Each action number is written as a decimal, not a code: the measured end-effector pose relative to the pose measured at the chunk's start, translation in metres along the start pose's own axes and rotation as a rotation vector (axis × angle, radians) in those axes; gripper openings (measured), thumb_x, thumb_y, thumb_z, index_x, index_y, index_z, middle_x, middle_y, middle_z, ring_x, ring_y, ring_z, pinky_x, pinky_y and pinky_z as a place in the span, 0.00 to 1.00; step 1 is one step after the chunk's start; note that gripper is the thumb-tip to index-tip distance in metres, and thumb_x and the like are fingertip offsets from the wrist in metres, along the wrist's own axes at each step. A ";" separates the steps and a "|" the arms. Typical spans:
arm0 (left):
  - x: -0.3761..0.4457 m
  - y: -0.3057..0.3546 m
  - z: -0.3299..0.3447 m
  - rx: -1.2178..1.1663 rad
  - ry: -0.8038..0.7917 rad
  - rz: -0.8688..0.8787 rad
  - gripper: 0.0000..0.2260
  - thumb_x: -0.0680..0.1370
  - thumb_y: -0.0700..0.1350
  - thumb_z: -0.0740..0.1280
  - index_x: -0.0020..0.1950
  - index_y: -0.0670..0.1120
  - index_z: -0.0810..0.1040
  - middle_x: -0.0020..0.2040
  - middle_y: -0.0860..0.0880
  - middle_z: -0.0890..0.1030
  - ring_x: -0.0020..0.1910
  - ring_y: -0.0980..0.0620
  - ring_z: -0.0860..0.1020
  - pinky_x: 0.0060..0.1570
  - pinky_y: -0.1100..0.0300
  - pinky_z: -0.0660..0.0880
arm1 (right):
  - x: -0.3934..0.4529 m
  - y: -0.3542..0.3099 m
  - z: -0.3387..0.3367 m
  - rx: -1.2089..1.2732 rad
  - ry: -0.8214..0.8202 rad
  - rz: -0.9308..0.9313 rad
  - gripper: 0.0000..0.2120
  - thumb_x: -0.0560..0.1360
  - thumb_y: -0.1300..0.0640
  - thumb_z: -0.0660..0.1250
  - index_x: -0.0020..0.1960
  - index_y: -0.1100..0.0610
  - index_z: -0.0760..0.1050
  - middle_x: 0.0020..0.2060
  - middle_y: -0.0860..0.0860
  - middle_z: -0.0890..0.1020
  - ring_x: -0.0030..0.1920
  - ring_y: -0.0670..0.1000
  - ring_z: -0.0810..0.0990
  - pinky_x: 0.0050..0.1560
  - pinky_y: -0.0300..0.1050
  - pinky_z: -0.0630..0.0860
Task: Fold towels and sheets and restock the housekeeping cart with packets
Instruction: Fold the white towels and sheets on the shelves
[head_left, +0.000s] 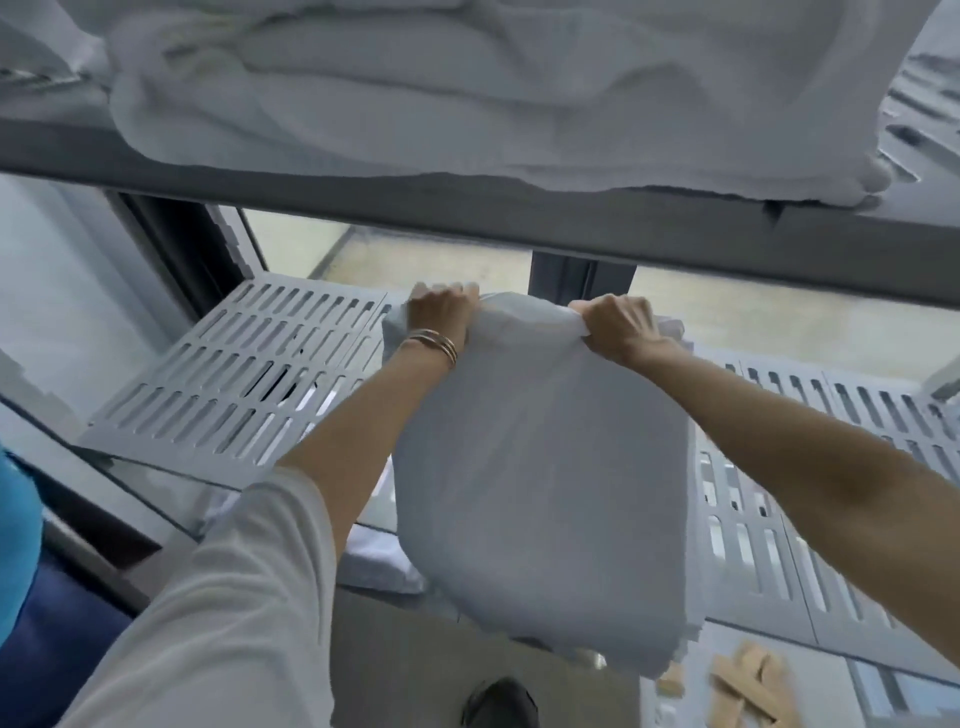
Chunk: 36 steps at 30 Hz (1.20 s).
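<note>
A folded white sheet (540, 467) lies half on the cart's slotted grey middle shelf (249, 374), its near end hanging past the shelf's front edge. My left hand (441, 317), with bangles on the wrist, grips the sheet's far left corner. My right hand (618, 325) pinches a bunch of the fabric at its far right corner. Both arms reach forward under the upper shelf. Several tan packets (743, 686) lie on a lower level at the bottom right.
A stack of folded white towels (467, 88) fills the cart's top shelf (519, 218) just overhead. More white linen (379, 566) lies on a lower shelf. A dark shoe (498, 701) stands on the floor below. Blue cloth (18, 525) shows at the left edge.
</note>
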<state>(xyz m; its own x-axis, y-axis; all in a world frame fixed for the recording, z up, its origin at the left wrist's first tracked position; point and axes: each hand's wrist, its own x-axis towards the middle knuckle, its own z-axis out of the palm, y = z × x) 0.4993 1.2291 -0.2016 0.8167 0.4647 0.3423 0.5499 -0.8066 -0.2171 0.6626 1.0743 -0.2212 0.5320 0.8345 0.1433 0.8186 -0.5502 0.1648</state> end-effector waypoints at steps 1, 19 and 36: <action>0.002 0.002 0.004 0.065 0.098 -0.053 0.14 0.70 0.39 0.61 0.50 0.51 0.79 0.47 0.50 0.81 0.48 0.49 0.80 0.50 0.57 0.75 | 0.008 0.001 0.008 -0.014 -0.019 0.008 0.08 0.73 0.60 0.59 0.50 0.55 0.73 0.45 0.57 0.81 0.46 0.60 0.81 0.39 0.43 0.64; -0.098 0.103 0.152 -0.298 -0.461 0.209 0.29 0.81 0.55 0.55 0.74 0.65 0.40 0.74 0.60 0.30 0.72 0.44 0.28 0.62 0.26 0.39 | 0.055 -0.022 -0.007 -0.027 0.686 -0.242 0.11 0.56 0.68 0.70 0.33 0.56 0.75 0.25 0.49 0.76 0.26 0.54 0.76 0.30 0.39 0.67; -0.281 0.021 0.170 -0.809 -0.249 -0.102 0.26 0.62 0.38 0.68 0.60 0.45 0.73 0.56 0.40 0.81 0.54 0.40 0.80 0.42 0.45 0.80 | -0.197 -0.053 0.115 0.230 0.310 -0.202 0.20 0.60 0.70 0.60 0.47 0.53 0.77 0.41 0.48 0.83 0.38 0.54 0.82 0.33 0.42 0.75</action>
<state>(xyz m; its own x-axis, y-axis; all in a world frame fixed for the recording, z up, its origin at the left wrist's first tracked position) 0.3113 1.1435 -0.4583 0.8369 0.5395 0.0927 0.4059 -0.7251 0.5563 0.5393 0.9428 -0.3707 0.2945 0.8571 0.4227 0.9453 -0.3262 0.0027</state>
